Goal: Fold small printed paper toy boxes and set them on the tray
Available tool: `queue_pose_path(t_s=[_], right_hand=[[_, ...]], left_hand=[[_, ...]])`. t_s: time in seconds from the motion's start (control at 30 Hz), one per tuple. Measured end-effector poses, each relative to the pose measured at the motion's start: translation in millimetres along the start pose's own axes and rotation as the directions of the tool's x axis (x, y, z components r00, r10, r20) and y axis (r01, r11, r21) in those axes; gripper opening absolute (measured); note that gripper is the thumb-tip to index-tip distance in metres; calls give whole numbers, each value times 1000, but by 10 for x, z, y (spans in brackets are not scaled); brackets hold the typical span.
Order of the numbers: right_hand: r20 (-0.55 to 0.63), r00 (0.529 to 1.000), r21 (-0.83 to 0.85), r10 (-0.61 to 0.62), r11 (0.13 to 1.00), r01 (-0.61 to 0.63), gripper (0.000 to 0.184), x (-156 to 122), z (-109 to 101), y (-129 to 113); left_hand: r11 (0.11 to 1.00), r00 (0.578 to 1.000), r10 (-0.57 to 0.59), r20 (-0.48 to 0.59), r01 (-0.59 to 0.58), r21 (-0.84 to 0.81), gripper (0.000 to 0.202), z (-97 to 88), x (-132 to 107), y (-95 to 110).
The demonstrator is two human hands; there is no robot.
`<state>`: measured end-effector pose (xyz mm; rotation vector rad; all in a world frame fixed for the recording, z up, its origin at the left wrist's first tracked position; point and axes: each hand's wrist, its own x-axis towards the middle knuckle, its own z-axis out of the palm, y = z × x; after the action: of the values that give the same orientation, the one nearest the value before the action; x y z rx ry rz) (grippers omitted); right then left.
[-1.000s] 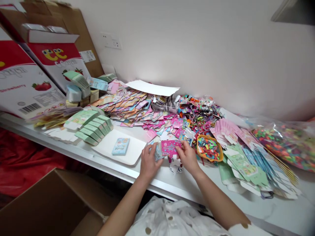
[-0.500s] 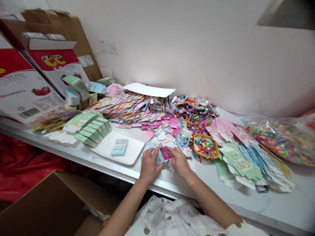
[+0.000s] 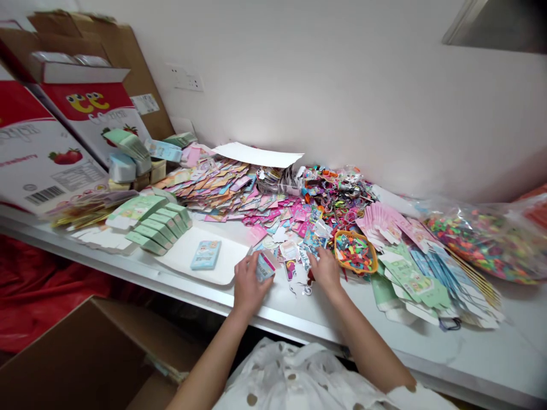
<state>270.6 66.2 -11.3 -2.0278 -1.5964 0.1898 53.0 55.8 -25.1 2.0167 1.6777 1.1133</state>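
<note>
My left hand (image 3: 248, 283) is closed around a small light-blue box (image 3: 265, 265) with its flap end up and a pink strip showing at the opening. My right hand (image 3: 325, 272) reaches down at the loose stickers and small trinkets (image 3: 302, 259) on the table; its fingertips are bent over them, and whether anything is between them I cannot make out. Just right of that hand stands a yellow basket (image 3: 374, 263) of colourful small pieces. Left of my hands, another light-blue box (image 3: 205, 254) lies on a white card sheet (image 3: 222, 276).
Green boxes (image 3: 160, 228) are stacked at the left, near red and white cartons (image 3: 96, 108). Piles of packets (image 3: 213, 185) and trinkets (image 3: 337, 193) run along the wall. Flattened cartons (image 3: 416, 282) and a bag of bright pieces (image 3: 482, 239) lie right. An open cardboard box (image 3: 85, 353) stands below.
My hands have moved apart. The left one has tilted the light-blue box upward, and the pink piece now shows only as a strip at its opening. My right hand has shifted right onto the loose pieces.
</note>
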Motion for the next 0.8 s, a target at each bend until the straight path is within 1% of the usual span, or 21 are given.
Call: queue_pose_path(t_s=[0.03,0.07,0.1,0.2,0.27,0.33,0.4,0.47,0.5,0.57,0.63,0.7,0.73,0.77,0.8], right_hand=[[27,999,-38,37,999,-36,25,52,10,72],[57,997,-42,44,998,-41,21,87,24,123],[74,997,-7,30,1000,-29,19,105,36,156],[28,1000,226,-3,974,-3,22,100,41,166],[48,998,365,32,930,-47,24,87,0,140],[100,993,425,55,900,-92,24,78,-78,103],[115,993,439,38,894,-85,24,57,-189,45],[140,989,428,-57,904,-8,23,16,-322,-47],[154,979,403,-133,913,61,22,-9,-390,-105],[174,938,292,-300,925,242,19,-49,-512,-227],[201,883,121,-425,905,408,18,-62,-588,-335],[280,829,-5,-485,862,506,21,-50,-594,-413],[317,809,-31,-494,848,530,22,-42,-567,-443],[338,800,-32,-496,843,536,23,-36,-524,-469],[338,807,-18,-485,853,521,22,-38,-466,-494]], left_hand=[[1000,1000,9,2,-9,1,68,10,7,9],[1000,1000,18,6,-18,-7,68,24,10,21],[1000,1000,20,8,-19,-21,69,40,11,34],[999,1000,12,27,-11,-43,70,80,3,62],[999,998,17,54,-16,-33,69,85,1,70],[1000,998,23,65,-23,-8,69,75,3,81],[998,997,41,65,-44,53,68,61,9,104],[987,995,67,69,-76,142,67,54,14,136],[979,994,79,70,-91,184,67,54,16,155],[963,992,103,69,-117,242,67,62,17,190],[954,989,130,68,-143,265,68,73,13,222],[950,986,152,67,-164,265,67,86,1,255],[951,984,161,68,-174,257,67,94,-8,273],[952,983,170,72,-183,244,67,104,-18,292],[956,981,178,80,-192,224,68,118,-29,309]])
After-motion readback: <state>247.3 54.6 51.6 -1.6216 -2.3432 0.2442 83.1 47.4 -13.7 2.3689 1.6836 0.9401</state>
